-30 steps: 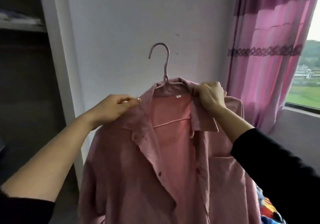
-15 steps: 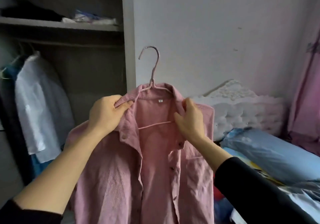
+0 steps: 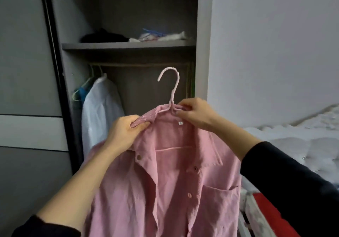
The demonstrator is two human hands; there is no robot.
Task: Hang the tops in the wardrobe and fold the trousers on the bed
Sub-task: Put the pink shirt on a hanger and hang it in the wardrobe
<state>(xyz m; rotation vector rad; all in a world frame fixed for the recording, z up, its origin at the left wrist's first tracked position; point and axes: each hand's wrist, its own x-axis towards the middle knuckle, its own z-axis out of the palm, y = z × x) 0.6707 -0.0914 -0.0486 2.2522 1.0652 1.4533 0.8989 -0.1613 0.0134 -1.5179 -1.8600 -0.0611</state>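
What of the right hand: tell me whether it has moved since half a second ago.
Yes. Against the hanger, the right hand rose from the pink shirt front to the hook's base.

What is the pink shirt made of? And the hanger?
The shirt looks like soft corduroy cloth, matte, with fine ribs along the collar. The hanger is likely wire with a smooth pink plastic coat: thin, evenly curved hook.

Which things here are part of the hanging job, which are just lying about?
In use: pink shirt, pink hanger, left hand gripping the collar, right hand pinching the hanger, wardrobe.
Lying about: hung white garment, dark clothes and plastic bags on the shelf, bed quilt.
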